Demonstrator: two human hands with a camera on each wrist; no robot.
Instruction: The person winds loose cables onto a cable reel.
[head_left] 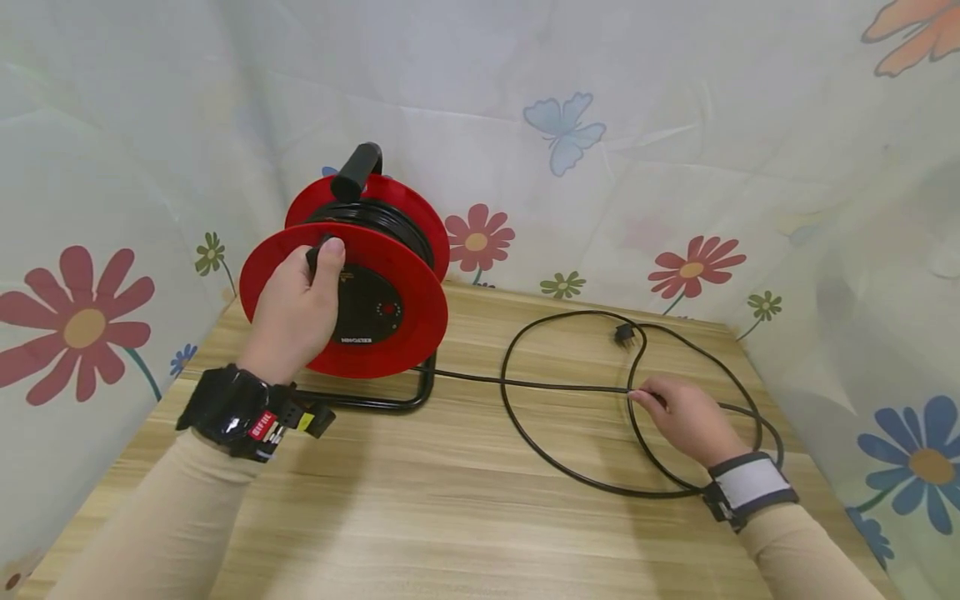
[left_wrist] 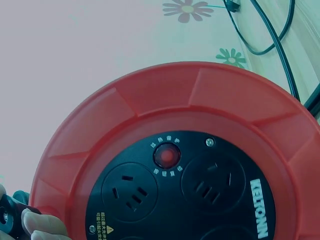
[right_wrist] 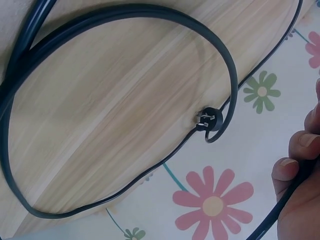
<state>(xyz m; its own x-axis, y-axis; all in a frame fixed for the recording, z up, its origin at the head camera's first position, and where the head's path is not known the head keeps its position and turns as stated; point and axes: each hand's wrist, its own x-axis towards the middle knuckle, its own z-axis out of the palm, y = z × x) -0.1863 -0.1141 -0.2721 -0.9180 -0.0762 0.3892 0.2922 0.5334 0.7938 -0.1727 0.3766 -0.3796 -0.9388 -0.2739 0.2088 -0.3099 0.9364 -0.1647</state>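
Note:
A red cable reel (head_left: 420, 308) with black cord wound on its drum stands at the left of the table on a black tube frame (head_left: 375, 403). My left hand (head_left: 300, 308) grips the small black crank knob (left_wrist: 11, 216) on the reel's front disc. From the reel a black cord (head_left: 555, 385) runs right to my right hand (head_left: 690, 417), which pinches it between thumb and curled fingers. Beyond that hand the cord lies in loose loops on the table. Its black plug (right_wrist: 210, 119) rests near the back, prongs showing.
The wood-grain table (head_left: 480, 533) meets a pale curtain (head_left: 465, 100) printed with flowers at the back and both sides. Atop the reel sits a black carrying handle (head_left: 357, 172). Sockets and a red button (left_wrist: 167, 156) are set in the black centre panel.

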